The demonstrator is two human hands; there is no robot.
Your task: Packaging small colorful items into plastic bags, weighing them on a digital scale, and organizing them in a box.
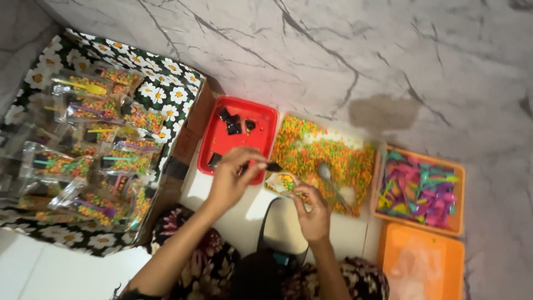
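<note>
My left hand (236, 175) pinches a small dark square piece (273, 166) just above the near edge of a red tray (261, 119) that holds a few more dark pieces (233, 122). My right hand (313, 214) holds a small clear packet (284, 181) partly filled with colourful cereal bits, right beside the dark piece. Behind the packet lies a white tray of orange, green and yellow cereal (311, 150) with a metal spoon (327, 175) resting in it.
A daisy-patterned box (166, 89) at left is piled with several filled clear packets and plastic spoons. At right stands an orange tub of coloured plastic spoons (416, 186), with an orange tub of clear bags (422, 266) below it. A black machine (280, 239) sits between my arms.
</note>
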